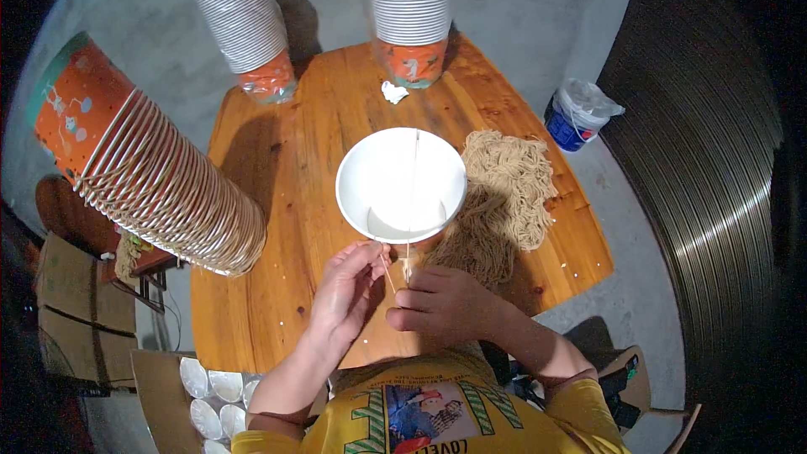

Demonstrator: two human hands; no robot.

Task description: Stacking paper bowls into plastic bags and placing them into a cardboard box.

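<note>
A white paper bucket (363, 172) stands on the table in front of me, its open mouth facing up. A thin beige cord (413, 193) runs across the mouth from the far rim to the near rim. Just at the near rim, my left hand (346, 282) pinches the loose cord between thumb and fingertips. To its right, my right hand (450, 303) is closed with curled fingers on the cord below the rim; its fingertips are partly hidden. Right of the bucket lie a pale hank of cord (513, 189) and a darker, shaded hank (483, 244).
On the wooden table (294, 286), a leaning stack of orange buckets with cords (176, 193) stands at left. Two wrapped bucket stacks (239, 13) (409, 0) and crumpled white paper (393, 92) are farther back. A blue-and-white pail (578, 113) sits on the floor.
</note>
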